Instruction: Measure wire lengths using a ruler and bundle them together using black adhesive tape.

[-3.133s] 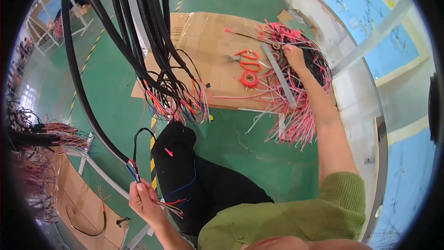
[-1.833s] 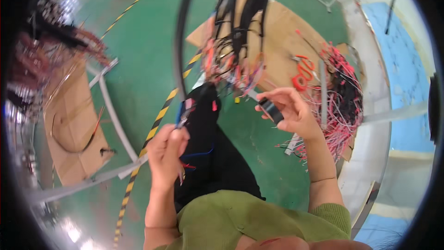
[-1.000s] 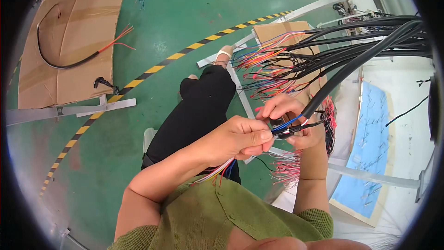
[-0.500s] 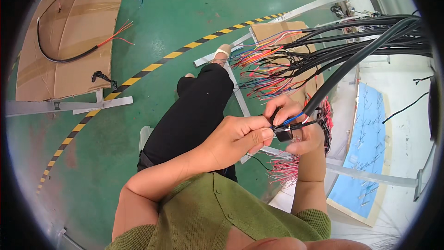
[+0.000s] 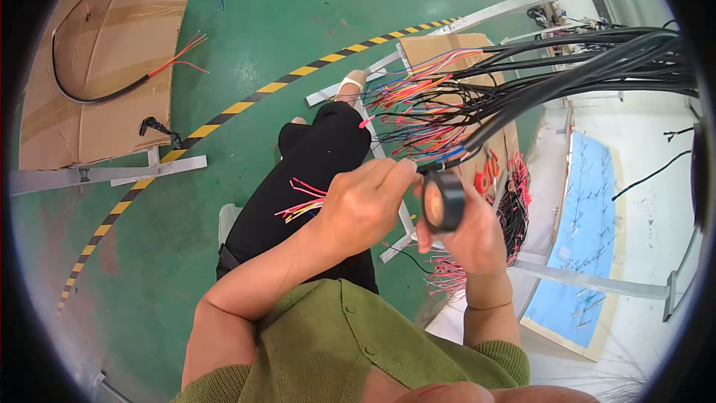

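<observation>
A thick black cable (image 5: 514,113) comes in from the right. Blue and white wires (image 5: 452,155) show where its sheath ends, near my hands. My left hand (image 5: 365,198) is closed round the wire bundle, and loose red, yellow and white wire ends (image 5: 302,201) stick out on its left side. In my right hand (image 5: 477,235) is a roll of black tape (image 5: 452,195), held upright just below the cable with its tan core showing. The roll is slightly blurred. My left fingertips are close to the tape and wires; exactly what they pinch is hidden.
Many black cables with coloured wire ends (image 5: 432,97) hang at the right over a cardboard sheet (image 5: 429,48). More red wires (image 5: 514,179) lie beyond my right hand. A cardboard-topped bench (image 5: 127,52) at the left holds one cable. A metal rail (image 5: 597,280) crosses at lower right.
Both hands have shifted slightly left. The tape roll has turned to show its core, and the wire ends now show left of my left hand. The cable end has swung up and left.
</observation>
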`<state>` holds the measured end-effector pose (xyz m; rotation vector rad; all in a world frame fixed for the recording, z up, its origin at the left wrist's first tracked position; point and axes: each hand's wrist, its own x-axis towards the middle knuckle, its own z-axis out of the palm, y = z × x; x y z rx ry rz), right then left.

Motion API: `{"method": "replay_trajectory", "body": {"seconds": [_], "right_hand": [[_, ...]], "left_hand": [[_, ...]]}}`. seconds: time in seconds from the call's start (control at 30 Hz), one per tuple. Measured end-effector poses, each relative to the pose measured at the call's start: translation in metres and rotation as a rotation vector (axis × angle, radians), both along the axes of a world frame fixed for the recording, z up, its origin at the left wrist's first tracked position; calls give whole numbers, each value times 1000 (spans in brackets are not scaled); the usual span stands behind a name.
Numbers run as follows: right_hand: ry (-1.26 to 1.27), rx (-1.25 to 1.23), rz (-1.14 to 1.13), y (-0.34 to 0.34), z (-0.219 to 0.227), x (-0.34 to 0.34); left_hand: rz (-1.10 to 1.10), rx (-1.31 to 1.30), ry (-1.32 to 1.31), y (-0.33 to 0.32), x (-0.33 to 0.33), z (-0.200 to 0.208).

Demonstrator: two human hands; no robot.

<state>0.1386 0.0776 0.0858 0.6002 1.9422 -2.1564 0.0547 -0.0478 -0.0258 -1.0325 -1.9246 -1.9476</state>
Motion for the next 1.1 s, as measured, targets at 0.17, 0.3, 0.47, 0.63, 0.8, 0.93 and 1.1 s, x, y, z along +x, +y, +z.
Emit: {"method": "replay_trajectory", "body": {"seconds": [0.17,0.3,0.47,0.63,0.8,0.93,1.1], "right_hand": [[261,-147,54,18,-35,5],[460,133,-74,33,-65,-4],[664,-7,4,28,-48,-63],[605,460,480,46,-47,-55],[599,431,-62,-1,-74,-19],[489,301,-554,-20,-88,-17],[537,596,-850,-8,-113,-38]], "left_hand": [[-181,48,-390,-7,-6,17],[-611,117,-783,-7,-7,18],[-1093,240,-1280,-14,-14,23],[-765,225,-1014,-22,-9,24],[-70,92,-36,-5,-5,7],[-9,-72,139,8,-11,5],[33,-259,331,46,-22,-15]]}}
